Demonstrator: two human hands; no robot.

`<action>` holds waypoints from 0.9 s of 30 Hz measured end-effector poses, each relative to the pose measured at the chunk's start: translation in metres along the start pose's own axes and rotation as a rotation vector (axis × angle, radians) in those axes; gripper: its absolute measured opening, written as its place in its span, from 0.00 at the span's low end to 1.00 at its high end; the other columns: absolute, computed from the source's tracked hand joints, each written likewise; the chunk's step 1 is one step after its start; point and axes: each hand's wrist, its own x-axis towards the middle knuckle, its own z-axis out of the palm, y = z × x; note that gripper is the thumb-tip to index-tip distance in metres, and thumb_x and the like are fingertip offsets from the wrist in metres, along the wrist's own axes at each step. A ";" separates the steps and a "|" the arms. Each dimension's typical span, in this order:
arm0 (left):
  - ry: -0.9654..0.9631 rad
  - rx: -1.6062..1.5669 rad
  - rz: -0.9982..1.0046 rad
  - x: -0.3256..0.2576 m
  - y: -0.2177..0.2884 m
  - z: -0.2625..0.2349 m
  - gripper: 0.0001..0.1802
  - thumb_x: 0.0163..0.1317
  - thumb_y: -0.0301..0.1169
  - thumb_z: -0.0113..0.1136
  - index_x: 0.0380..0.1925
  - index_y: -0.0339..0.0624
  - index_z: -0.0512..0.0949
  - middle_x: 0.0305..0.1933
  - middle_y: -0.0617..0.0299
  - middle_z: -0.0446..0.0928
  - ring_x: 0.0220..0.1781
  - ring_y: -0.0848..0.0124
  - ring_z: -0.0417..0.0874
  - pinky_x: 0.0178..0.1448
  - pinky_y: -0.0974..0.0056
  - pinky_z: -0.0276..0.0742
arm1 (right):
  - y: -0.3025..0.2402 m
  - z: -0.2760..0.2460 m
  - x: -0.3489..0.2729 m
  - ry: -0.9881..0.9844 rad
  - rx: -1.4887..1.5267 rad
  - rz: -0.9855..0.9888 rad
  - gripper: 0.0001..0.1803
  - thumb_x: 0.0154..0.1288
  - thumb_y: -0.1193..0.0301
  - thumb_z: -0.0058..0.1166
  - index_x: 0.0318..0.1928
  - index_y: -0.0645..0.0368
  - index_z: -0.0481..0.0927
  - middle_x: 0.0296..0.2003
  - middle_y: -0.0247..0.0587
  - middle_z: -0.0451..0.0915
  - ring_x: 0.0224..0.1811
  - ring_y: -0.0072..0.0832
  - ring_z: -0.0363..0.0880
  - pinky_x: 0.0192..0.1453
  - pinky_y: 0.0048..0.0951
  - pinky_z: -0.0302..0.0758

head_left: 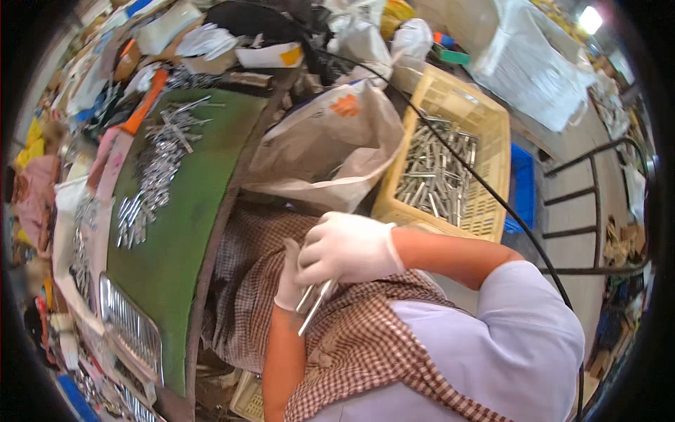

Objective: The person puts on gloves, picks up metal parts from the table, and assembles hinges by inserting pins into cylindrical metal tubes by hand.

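Over the checked cloth (pixel 365 337) on the lap, a few metal rods (pixel 315 304) are gripped by the gloved right hand (pixel 348 247), closed around them, with the gloved left hand (pixel 290 278) curled underneath, mostly hidden. Just beyond stand a yellow crate (pixel 492 141) of rods and a paper bag (pixel 330 141). A green table (pixel 176 232) with loose rods lies left; a black cable (pixel 492 197) crosses the crate.

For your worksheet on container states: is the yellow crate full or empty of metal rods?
Partly full: metal rods cover the yellow crate's floor, well below its rim.
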 end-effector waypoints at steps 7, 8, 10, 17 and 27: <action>-0.141 -0.240 0.111 0.008 -0.013 0.005 0.35 0.72 0.58 0.36 0.62 0.37 0.64 0.56 0.53 0.72 0.55 0.62 0.77 0.57 0.61 0.77 | -0.002 0.011 -0.005 0.074 -0.109 -0.024 0.15 0.41 0.65 0.64 0.34 0.47 0.80 0.35 0.29 0.77 0.47 0.33 0.75 0.56 0.41 0.70; -0.184 -0.255 0.201 0.011 -0.016 -0.002 0.35 0.72 0.57 0.36 0.62 0.37 0.64 0.57 0.53 0.72 0.56 0.63 0.76 0.58 0.61 0.76 | -0.005 0.011 -0.003 0.074 -0.111 -0.021 0.15 0.41 0.65 0.64 0.34 0.47 0.80 0.35 0.29 0.77 0.47 0.33 0.75 0.56 0.41 0.70; -0.097 -0.138 0.245 0.016 -0.022 -0.009 0.31 0.73 0.54 0.38 0.62 0.40 0.63 0.58 0.54 0.71 0.59 0.66 0.74 0.61 0.62 0.73 | -0.007 0.012 0.000 0.198 -0.112 -0.023 0.16 0.40 0.66 0.64 0.35 0.46 0.80 0.38 0.30 0.77 0.50 0.34 0.74 0.61 0.45 0.68; -0.047 -0.201 0.135 0.015 0.004 0.018 0.25 0.65 0.39 0.54 0.59 0.38 0.67 0.49 0.52 0.76 0.42 0.63 0.81 0.38 0.57 0.83 | 0.002 -0.020 -0.032 0.093 -0.001 0.438 0.15 0.53 0.55 0.64 0.36 0.50 0.81 0.25 0.40 0.76 0.27 0.42 0.79 0.29 0.41 0.73; -0.349 -0.492 0.143 0.020 0.002 0.013 0.30 0.64 0.29 0.56 0.65 0.45 0.59 0.34 0.67 0.63 0.41 0.75 0.72 0.49 0.63 0.74 | 0.086 0.014 -0.143 0.893 -0.011 1.027 0.12 0.64 0.68 0.47 0.30 0.62 0.77 0.28 0.47 0.77 0.32 0.45 0.76 0.38 0.41 0.72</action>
